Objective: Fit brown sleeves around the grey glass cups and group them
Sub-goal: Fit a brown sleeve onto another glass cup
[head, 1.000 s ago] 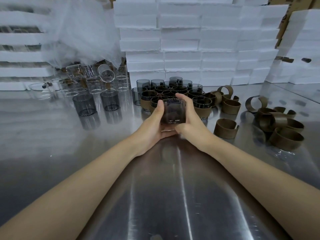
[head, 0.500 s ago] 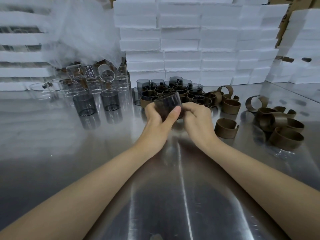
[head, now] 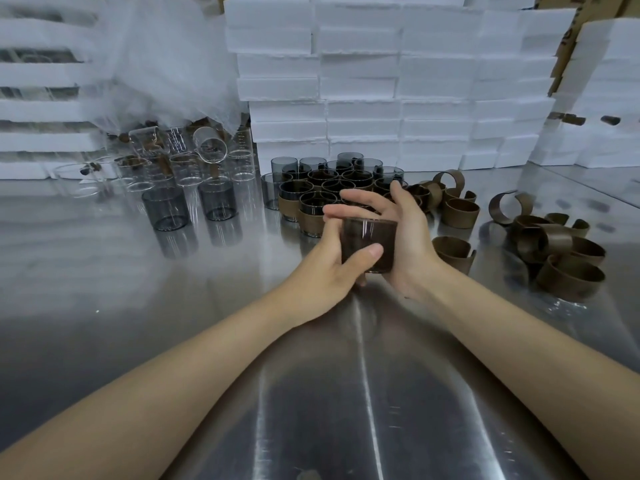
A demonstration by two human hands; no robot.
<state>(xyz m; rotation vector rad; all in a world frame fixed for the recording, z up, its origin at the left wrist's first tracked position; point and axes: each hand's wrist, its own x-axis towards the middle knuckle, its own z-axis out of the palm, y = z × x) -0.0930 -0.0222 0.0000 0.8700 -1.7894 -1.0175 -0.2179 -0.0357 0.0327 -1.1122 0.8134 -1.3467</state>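
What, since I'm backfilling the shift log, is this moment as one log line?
left hand: grips sleeved cup | right hand: palm against cup, fingers straight | sleeved cups: grouped behind | loose sleeves: at right

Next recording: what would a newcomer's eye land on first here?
The two hands mid-table: the left hand grips a grey glass cup, apparently already sleeved in brown, while the right hand presses against its side. Just behind stands a cluster of sleeved cups, with loose brown sleeves heaped to the right and a wall of white foam boxes at the back.
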